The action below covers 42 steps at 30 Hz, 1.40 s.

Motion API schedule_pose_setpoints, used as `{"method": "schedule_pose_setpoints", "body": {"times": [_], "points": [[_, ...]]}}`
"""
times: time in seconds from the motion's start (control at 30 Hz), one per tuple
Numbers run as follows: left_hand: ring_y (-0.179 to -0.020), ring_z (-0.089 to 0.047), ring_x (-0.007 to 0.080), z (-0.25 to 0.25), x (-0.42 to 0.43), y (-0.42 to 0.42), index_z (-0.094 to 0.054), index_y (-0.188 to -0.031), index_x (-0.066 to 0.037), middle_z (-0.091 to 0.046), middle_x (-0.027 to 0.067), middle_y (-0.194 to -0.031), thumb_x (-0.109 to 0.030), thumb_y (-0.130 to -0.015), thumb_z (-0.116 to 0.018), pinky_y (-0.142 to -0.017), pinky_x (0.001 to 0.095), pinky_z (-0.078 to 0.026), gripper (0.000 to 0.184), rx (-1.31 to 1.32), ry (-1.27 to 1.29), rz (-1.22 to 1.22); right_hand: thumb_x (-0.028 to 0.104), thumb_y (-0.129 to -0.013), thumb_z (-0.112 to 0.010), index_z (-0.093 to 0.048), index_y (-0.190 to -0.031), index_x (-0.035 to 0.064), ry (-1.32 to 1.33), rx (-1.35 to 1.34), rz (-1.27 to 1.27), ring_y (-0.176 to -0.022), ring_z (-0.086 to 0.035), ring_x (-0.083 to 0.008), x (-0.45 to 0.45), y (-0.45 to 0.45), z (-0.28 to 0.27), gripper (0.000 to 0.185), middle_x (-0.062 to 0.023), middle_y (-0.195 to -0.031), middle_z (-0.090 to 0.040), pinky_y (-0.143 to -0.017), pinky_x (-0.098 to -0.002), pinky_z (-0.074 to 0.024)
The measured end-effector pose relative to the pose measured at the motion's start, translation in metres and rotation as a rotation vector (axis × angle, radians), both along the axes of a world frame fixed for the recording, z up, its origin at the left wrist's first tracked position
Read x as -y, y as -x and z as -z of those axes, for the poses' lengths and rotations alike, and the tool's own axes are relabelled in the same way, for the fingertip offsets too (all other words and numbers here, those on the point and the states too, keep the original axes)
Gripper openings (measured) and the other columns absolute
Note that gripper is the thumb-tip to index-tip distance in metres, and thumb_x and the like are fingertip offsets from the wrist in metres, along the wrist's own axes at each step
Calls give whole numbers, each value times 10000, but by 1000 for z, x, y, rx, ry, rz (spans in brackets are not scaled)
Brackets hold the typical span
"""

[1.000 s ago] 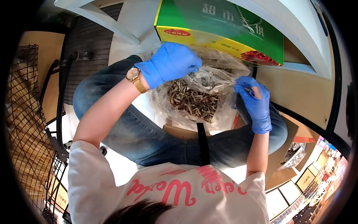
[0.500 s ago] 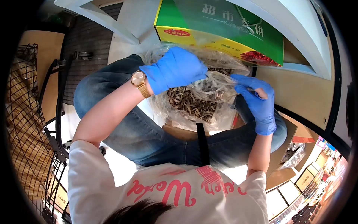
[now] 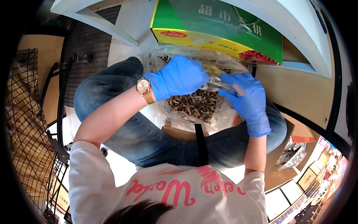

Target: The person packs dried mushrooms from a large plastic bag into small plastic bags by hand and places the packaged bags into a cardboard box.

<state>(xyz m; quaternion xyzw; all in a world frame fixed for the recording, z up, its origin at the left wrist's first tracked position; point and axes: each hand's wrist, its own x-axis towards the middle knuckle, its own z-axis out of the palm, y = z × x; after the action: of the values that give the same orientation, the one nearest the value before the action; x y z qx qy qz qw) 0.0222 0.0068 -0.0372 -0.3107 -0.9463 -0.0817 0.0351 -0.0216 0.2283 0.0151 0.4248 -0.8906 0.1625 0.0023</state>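
A large clear plastic bag [image 3: 169,112] lies between my legs, filled with dark and pale dried strips [image 3: 194,106]. Over its mouth, a smaller clear plastic bag [image 3: 213,80] stretches between my hands. My left hand [image 3: 181,76], in a blue glove with a gold watch at the wrist, is closed in a fist on the small bag's left side. On the other side, my right hand [image 3: 246,99] pinches the film with its fingertips, partly blurred. Its blue glove leaves a patch of skin bare near the thumb. The fist hides part of the small bag.
A green and yellow carton [image 3: 220,28] stands just beyond the big bag, under a white frame [image 3: 298,33]. At the left is a black wire basket [image 3: 28,123] with long tan material. An open cardboard box [image 3: 281,171] with plastic packets sits at the right.
My right hand has moved left and slightly toward me, closer to my left hand. The small bag's film is now bunched between them. My left hand has shifted slightly down and right.
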Motion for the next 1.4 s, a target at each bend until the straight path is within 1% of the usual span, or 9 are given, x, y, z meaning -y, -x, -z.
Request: {"method": "schedule_pose_setpoints", "body": {"times": [0.2, 0.5, 0.6, 0.67, 0.8, 0.87, 1.07, 1.27, 1.4], "points": [[-672, -594, 198, -14, -2, 0, -586, -758, -142, -568, 22, -698, -198, -753, -590, -532, 347, -483, 57, 33, -206, -37, 200, -717, -693, -624, -848, 147, 30, 45, -46, -658, -577, -240, -4, -6, 13, 157, -24, -734, -585, -567, -357, -459], [-677, -605, 188, -13, -2, -3, -594, -768, -152, -564, 12, -687, -218, -767, -599, -509, 343, -481, 66, 4, -158, 4, 202, -725, -685, -635, -836, 146, 0, -5, -47, -640, -579, -248, -6, -7, 19, 134, -34, -686, -579, -543, -357, -458], [-667, -613, 189, -9, 2, -4, -605, -777, -155, -568, 15, -674, -223, -767, -594, -497, 346, -475, 70, 103, 25, -73, 232, -720, -693, -644, -963, 170, 4, 43, -26, -635, -576, -256, -15, -1, 19, 255, -43, -687, -546, -540, -367, -457], [-655, -619, 192, -14, -6, -7, -614, -789, -154, -572, 28, -669, -250, -788, -593, -491, 345, -471, 98, 122, 225, -37, 229, -722, -692, -646, -951, 166, -14, 31, -55, -637, -579, -253, -4, -4, 22, 241, -40, -690, -548, -545, -366, -461], [-620, -614, 201, -9, -5, -9, -612, -753, -149, -567, 42, -645, -226, -774, -591, -476, 344, -459, 83, 184, 122, 23, 223, -728, -690, -636, -895, 151, -19, 71, -106, -644, -579, -243, 5, -14, 31, 191, -33, -704, -548, -556, -362, -463], [-574, -595, 205, -5, -7, -10, -605, -725, -133, -546, 48, -604, -186, -745, -582, -471, 344, -457, 61, 55, -71, 0, 215, -721, -689, -609, -841, 144, -16, 142, -132, -661, -583, -235, 7, -16, 30, 160, -25, -718, -552, -559, -358, -466], [-631, -586, 188, -14, -10, -14, -595, -722, -147, -543, 10, -641, -216, -749, -578, -506, 328, -473, 77, 139, 126, 39, 210, -718, -684, -582, -836, 145, -25, 44, -128, -667, -590, -226, 17, -27, 38, 170, -23, -708, -546, -555, -363, -472], [-601, -586, 199, -4, 2, -11, -602, -715, -153, -532, 10, -610, -192, -752, -564, -501, 337, -473, 65, -14, 55, 47, 250, -755, -671, -574, -830, 159, -22, 52, -49, -663, -590, -238, 16, -22, 25, 153, -30, -699, -561, -559, -361, -477], [-610, -607, 206, -15, 17, -4, -640, -834, -159, -575, 14, -658, -187, -782, -559, -494, 333, -476, 100, 66, 162, -18, 204, -733, -692, -647, -1098, 258, -28, 62, -21, -622, -584, -251, -15, -2, 28, 371, -37, -686, -604, -540, -370, -466]]}}
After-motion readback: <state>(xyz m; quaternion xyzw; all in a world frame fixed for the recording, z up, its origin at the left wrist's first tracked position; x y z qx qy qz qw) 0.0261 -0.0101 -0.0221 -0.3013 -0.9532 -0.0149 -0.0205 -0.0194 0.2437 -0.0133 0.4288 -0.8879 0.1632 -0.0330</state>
